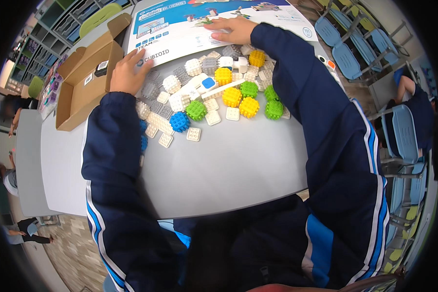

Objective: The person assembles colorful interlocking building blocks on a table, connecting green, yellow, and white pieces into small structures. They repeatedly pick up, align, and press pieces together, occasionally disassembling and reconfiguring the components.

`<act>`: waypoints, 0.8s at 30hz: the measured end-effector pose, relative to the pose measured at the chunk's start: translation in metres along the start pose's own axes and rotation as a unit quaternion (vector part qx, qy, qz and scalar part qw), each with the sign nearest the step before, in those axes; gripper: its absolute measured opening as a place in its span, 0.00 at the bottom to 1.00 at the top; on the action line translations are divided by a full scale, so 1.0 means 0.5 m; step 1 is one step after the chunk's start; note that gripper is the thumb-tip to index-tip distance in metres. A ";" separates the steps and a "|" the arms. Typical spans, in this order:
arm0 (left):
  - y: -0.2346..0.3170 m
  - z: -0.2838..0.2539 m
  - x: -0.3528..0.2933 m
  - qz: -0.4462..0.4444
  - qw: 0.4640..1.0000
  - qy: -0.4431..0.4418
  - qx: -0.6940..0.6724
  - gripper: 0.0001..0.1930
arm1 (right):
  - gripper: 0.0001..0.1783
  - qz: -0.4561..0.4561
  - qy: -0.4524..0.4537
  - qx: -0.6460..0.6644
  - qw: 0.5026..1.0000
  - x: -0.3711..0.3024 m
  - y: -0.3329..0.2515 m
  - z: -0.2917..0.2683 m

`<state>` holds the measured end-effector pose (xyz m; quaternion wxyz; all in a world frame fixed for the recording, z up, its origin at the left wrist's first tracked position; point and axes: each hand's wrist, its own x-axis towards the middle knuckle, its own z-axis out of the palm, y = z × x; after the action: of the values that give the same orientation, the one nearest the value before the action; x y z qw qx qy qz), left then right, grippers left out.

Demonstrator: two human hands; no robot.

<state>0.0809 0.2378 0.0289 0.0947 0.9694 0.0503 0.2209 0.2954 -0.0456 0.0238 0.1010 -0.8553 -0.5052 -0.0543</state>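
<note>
My left hand (pixel 130 72) rests at the lower left corner of a large printed box (pixel 180 41), its fingers spread. Across the box's printed face lies my right hand (pixel 233 30), fingers stretched out and holding nothing. Between my forearms, just in front of the box, spreads a pile of studded building blocks. Among them are a blue block (pixel 179 122), green blocks (pixel 196 110), yellow blocks (pixel 249 107), and many white and grey ones. Flat white square tiles (pixel 193 134) lie along the near edge of the pile. A white stick (pixel 224 89) lies across the blocks.
An open cardboard box (pixel 78 97) stands left of my left hand on the grey table (pixel 224 170). Blue chairs (pixel 348 61) and a seated person (pixel 416 109) are to the right. Shelves with bins (pixel 53 29) and other people are on the left.
</note>
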 end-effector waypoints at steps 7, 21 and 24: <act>0.046 -0.039 0.020 -0.017 0.994 -0.082 0.063 0.29 | 0.34 0.008 -0.022 -0.048 0.999 -0.075 0.091 -0.115; 0.027 -0.047 0.060 0.011 0.974 -0.188 0.125 0.26 | 0.29 -0.076 0.040 0.034 0.996 -0.173 0.173 -0.099; -0.002 -0.026 0.052 0.048 0.981 -0.137 0.129 0.25 | 0.28 -0.076 0.082 0.017 0.994 -0.173 0.140 -0.094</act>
<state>0.0986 0.2447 0.0508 -0.0358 0.9959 0.0186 0.0815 0.3156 -0.1629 0.0447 0.1518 -0.8051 -0.5601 -0.1230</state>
